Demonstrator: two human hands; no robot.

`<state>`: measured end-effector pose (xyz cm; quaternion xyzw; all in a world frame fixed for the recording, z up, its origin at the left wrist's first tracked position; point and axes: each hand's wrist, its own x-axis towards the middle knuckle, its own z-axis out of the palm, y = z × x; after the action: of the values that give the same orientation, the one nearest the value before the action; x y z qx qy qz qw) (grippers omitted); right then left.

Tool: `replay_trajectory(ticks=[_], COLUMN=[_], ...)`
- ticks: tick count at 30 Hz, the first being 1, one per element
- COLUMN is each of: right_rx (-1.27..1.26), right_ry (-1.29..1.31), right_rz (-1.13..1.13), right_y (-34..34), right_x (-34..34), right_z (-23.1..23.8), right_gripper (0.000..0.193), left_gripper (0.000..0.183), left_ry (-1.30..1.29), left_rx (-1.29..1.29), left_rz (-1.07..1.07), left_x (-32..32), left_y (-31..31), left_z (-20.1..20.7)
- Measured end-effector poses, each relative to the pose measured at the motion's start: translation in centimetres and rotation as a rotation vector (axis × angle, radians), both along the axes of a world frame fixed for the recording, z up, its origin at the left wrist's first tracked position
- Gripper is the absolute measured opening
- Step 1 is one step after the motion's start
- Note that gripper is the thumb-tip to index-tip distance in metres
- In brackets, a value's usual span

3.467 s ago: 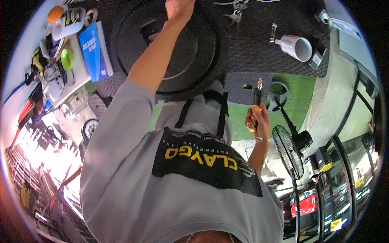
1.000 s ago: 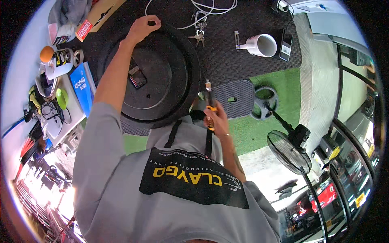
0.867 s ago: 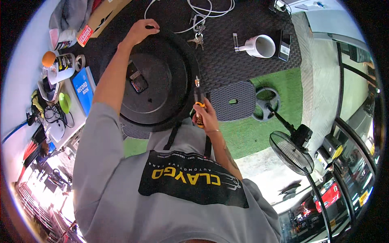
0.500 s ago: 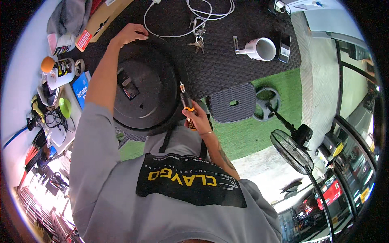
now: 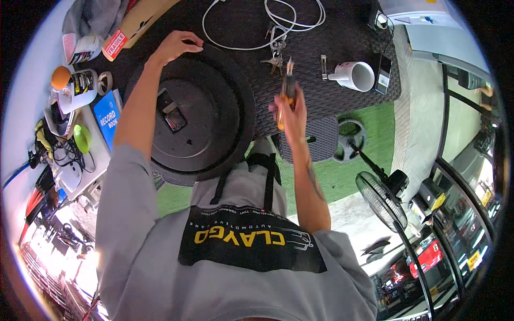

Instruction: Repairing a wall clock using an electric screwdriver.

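On the table (image 5: 321, 104), I record the black disc (image 5: 209, 117) at the near edge. My left hand (image 5: 176, 47) is at its far rim; whether that grip is clenched or loose, I cannot tell. My right hand (image 5: 293, 111) grasps the driver (image 5: 288, 88) right of the disc, tip pointing away, near the keys (image 5: 276, 56). Recommended: steady the rim; keep the tip clear of the keys.
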<state>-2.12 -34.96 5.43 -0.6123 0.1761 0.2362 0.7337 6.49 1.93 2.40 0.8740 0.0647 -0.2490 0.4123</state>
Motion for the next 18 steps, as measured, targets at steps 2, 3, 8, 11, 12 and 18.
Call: replay_trajectory(ticks=[2,3,8,11,12,18], right_rx=[-0.073,-0.074,-0.874,-0.853,-0.929,-0.100], right_ry=[-0.175,-0.176,-0.676,-0.557,-0.642,-0.038], right_rz=[0.007,0.001,0.331,0.257,0.226,-0.064], right_y=[1.4,2.2,5.5,5.2,4.2,-2.3], right_x=[3.4,4.2,3.6,3.8,4.0,8.6], right_z=[-2.7,-4.1,-5.8,-5.8,-6.2,-2.4], right_gripper=[0.053,0.053,0.054,0.053,0.051,0.030], left_gripper=[0.027,0.027,0.027,0.027,0.027,0.027], left_ry=[-0.026,-0.028,-0.059,-0.080,-0.077,-0.084], left_rx=[0.056,0.055,0.043,0.103,0.098,0.073], left_rz=[-0.016,-0.023,0.011,0.014,0.008,-0.045], left_x=[0.7,0.7,0.0,-0.1,0.0,-0.1], left_y=[-1.1,-1.2,-1.1,-0.7,-0.8,-0.2], left_z=[0.3,0.4,0.6,0.4,0.1,-0.1])
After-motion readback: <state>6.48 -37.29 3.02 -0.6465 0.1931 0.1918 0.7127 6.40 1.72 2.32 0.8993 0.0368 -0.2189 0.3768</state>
